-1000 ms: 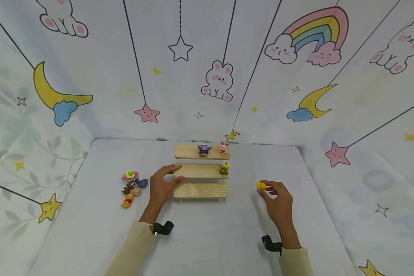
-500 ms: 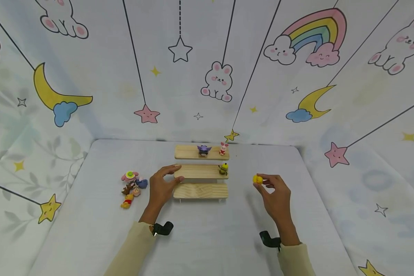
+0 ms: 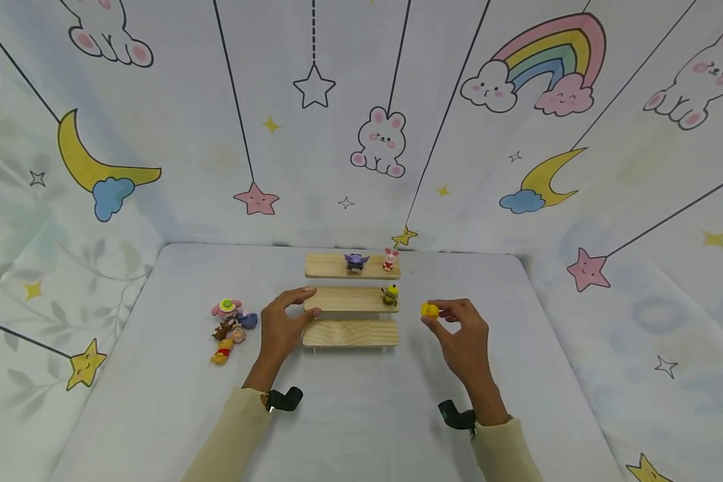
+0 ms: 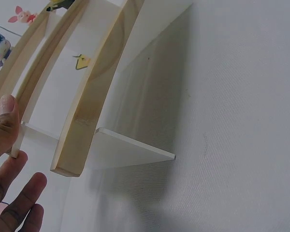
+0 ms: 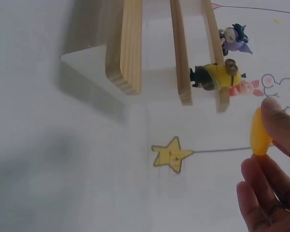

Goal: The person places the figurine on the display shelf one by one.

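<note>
A three-step wooden display shelf point(image 3: 351, 333) stands mid-table. My left hand point(image 3: 282, 329) grips the left end of its middle plank point(image 3: 340, 300), thumb on one side and fingers on the other. To the right of the shelf, my right hand point(image 3: 465, 338) pinches a small yellow toy point(image 3: 430, 310) between thumb and fingers, held up off the table; its details are blurred. A yellow-and-green figurine point(image 5: 215, 76) stands at the middle plank's right end. On the top plank are a purple figurine point(image 3: 355, 262) and a pink piglet figurine point(image 3: 389, 259).
Left of the shelf, several figurines lie in a loose cluster, among them a Winnie the Pooh figurine point(image 3: 222, 351), a blue figurine point(image 3: 248, 320) and a pink one with a green-and-yellow top point(image 3: 226, 307). A printed cloth backdrop point(image 3: 199, 120) rises behind the white table point(image 3: 337, 415).
My right hand has moved left and slightly away from me, bringing the yellow toy closer to the shelf. The left hand stays on the middle plank.
</note>
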`<control>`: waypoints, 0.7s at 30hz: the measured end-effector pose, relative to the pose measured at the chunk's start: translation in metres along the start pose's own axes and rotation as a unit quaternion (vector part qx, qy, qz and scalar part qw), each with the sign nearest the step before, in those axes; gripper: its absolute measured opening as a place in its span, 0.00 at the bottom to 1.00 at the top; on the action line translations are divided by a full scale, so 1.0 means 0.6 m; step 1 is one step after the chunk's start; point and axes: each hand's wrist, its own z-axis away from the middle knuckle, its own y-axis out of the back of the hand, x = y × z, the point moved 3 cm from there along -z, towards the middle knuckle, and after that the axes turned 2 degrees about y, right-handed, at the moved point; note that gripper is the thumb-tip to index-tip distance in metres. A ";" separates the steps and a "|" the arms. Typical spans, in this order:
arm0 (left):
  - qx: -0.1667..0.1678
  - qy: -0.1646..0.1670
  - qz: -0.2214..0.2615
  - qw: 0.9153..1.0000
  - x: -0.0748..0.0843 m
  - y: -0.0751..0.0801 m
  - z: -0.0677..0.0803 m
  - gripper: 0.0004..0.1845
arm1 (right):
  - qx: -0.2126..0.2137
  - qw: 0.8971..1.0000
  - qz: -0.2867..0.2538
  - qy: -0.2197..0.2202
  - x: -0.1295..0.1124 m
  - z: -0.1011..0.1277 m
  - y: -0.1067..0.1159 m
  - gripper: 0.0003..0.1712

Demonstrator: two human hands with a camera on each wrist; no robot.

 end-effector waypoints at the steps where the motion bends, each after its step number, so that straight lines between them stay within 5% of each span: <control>1: 0.000 0.000 0.000 1.000 0.000 0.000 0.000 0.24 | -0.003 1.000 -0.002 0.004 -0.003 0.001 -0.004 0.20; 21: 0.002 -0.008 0.000 1.000 0.000 -0.001 -0.001 0.24 | -0.080 0.995 -0.048 0.018 -0.014 0.043 -0.098 0.19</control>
